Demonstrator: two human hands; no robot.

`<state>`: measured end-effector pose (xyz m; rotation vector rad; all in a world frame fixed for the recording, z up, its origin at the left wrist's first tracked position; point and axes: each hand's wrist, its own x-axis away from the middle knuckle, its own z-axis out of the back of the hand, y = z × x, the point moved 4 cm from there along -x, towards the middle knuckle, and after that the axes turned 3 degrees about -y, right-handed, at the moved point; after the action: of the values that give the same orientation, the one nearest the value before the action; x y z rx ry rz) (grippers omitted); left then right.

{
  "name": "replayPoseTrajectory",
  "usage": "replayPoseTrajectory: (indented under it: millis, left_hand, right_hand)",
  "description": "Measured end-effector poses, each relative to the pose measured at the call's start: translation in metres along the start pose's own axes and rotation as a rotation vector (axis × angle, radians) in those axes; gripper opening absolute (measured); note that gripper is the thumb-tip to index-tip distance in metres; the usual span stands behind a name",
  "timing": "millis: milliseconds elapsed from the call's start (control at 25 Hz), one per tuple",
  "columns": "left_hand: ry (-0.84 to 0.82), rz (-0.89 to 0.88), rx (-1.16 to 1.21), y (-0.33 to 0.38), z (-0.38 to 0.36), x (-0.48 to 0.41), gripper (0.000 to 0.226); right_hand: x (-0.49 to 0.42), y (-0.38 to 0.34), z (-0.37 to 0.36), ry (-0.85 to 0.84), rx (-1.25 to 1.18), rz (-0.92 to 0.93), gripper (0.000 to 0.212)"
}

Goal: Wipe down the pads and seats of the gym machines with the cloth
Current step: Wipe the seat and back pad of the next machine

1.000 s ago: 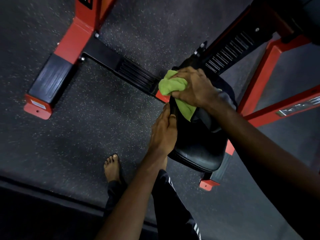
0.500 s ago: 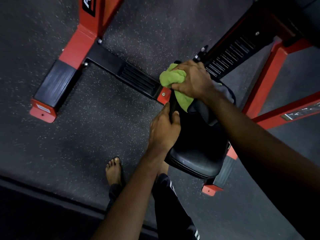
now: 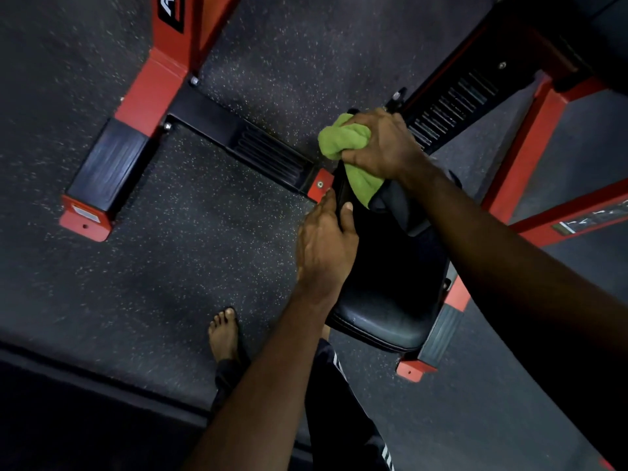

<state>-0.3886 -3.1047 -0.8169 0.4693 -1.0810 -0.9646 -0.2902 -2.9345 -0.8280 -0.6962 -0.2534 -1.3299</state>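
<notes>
Dark rubber floor (image 3: 176,266), flecked all over with pale specks, fills the view beneath a machine frame (image 3: 149,83) of red painted square tube with black ribbed plates bolted across it. The right hand (image 3: 380,144) is closed around a bunched green cloth (image 3: 339,137) — soft, crumpled terry-like fabric, one lump bulging out past the fingers and a tail hanging below the palm onto the far end of the seat (image 3: 384,314). The left hand (image 3: 323,246) clasps the seat's left edge, thumb lying on top and fingers curled down over the side, so its grip is narrow and full of padding. The seat is black vinyl, smooth and slightly glossy, with a rounded, piped front rim that catches the light nearest the camera; its far end is dim and partly hidden by the right forearm. Under the seat's right side a grey ribbed step (image 3: 438,334) ends in a red foot (image 3: 414,370) — flat on the floor. Below the left arm a bare foot (image 3: 222,334) stands on the rubber beside a dark trouser leg (image 3: 333,419) with white stripes.
</notes>
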Motion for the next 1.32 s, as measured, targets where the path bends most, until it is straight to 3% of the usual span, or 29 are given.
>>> replayPoseTrajectory:
  millis: [200,320,520,720,1000,1160,1320]
  left_hand:
    - [-0.03,0.05,-0.041,0.004,0.003,-0.002,0.051]
    - [-0.071,0.164,-0.04,0.014,0.004,-0.017,0.042]
    - [-0.012,0.116,-0.062,0.021,-0.007,-0.026,0.057]
    - [0.014,0.12,-0.072,0.014,-0.01,-0.032,0.059]
    - [0.042,0.093,-0.083,0.012,-0.009,-0.033,0.06]
    - [0.002,0.093,-0.076,0.012,-0.013,-0.03,0.06]
    - [-0.008,0.109,-0.047,0.012,-0.011,-0.032,0.06]
  right_hand:
    - [-0.002,0.017,0.003,0.111,-0.151,-0.084,0.062]
    - [0.034,0.047,-0.001,0.239,-0.246,-0.168,0.07]
    - [0.018,0.044,0.006,0.209,-0.201,-0.171,0.077]
    - [-0.016,0.019,0.011,0.04,-0.037,-0.114,0.076]
    - [-0.03,0.044,0.011,0.094,-0.271,-0.152,0.089]
    - [0.017,0.063,0.006,0.253,-0.298,-0.214,0.073]
    - [0.016,0.066,-0.004,0.273,-0.193,-0.204,0.064]
